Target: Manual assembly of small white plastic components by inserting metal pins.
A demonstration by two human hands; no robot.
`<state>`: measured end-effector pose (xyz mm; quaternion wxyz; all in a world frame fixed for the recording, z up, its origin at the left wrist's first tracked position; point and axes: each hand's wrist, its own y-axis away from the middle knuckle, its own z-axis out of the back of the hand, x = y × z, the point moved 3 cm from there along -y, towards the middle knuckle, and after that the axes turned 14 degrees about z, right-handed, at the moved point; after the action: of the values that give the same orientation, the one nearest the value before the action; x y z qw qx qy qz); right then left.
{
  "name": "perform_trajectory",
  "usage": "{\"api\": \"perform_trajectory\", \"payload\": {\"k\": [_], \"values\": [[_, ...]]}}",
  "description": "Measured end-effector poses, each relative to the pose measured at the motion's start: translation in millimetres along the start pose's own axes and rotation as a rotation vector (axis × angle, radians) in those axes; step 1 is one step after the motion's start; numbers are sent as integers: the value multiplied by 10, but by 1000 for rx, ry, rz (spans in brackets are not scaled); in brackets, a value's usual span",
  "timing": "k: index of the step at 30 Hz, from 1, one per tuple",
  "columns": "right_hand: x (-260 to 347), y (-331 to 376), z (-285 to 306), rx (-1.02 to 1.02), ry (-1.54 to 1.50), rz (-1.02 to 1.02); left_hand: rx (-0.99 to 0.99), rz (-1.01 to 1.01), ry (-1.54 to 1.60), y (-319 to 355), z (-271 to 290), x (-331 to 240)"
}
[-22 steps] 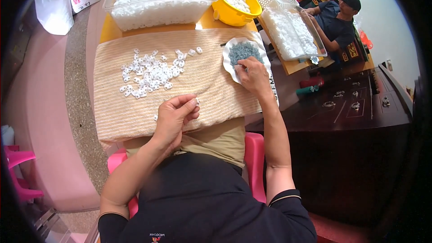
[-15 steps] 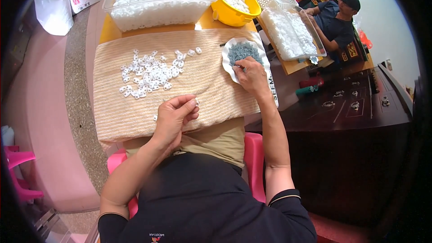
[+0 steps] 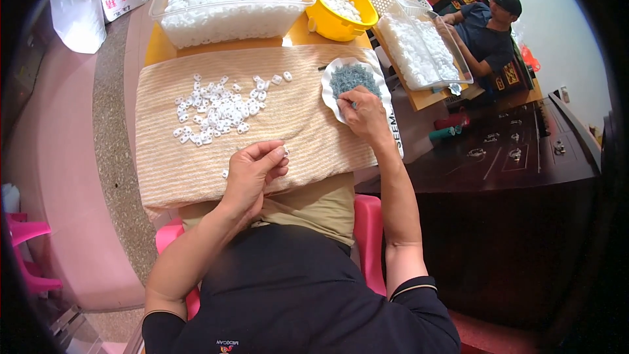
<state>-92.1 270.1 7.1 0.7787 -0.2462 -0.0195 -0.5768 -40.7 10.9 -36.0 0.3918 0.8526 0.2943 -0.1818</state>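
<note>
Stretching across the table before the seated person, a creased, tan-striped cloth [image 3: 183,180] lies in front of a clear plastic bin [image 3: 242,3] brimming with white bits. On the cloth's left spreads a loose heap [image 3: 226,117] of rounded, plastic-looking white pieces with dark spots. To the right sits a wavy-rimmed white dish [image 3: 327,94] full of grey-blue bits [image 3: 349,77]. From where I stand, the right hand [image 3: 364,115] bends into it, fingertips bunched; whether they grasp anything, I can't tell. The left hand [image 3: 252,174], fingers curled, pinches one small white piece [image 3: 286,153] at its thumb tip.
</note>
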Motion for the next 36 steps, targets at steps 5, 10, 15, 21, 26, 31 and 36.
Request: {"api": "perform_trajectory", "payload": {"k": [5,10,15,21,26,31,36], "values": [[69,-15,15,13,-10,-1,8,-2,3,-6,12,12],[84,-5,11,71,4,-19,10,3,4,-2,10,8],[69,4,-2,66,-41,4,7,1,6,5,5,8],[144,30,-5,15,-75,-3,7,3,6,0,8,11],[132,95,-7,-9,-78,32,4,4,11,7,-5,4],[217,155,16,-4,-67,11,-5,5,17,7,4,10],[220,243,-33,-77,-28,72,-12,2,21,1,4,18]]}}
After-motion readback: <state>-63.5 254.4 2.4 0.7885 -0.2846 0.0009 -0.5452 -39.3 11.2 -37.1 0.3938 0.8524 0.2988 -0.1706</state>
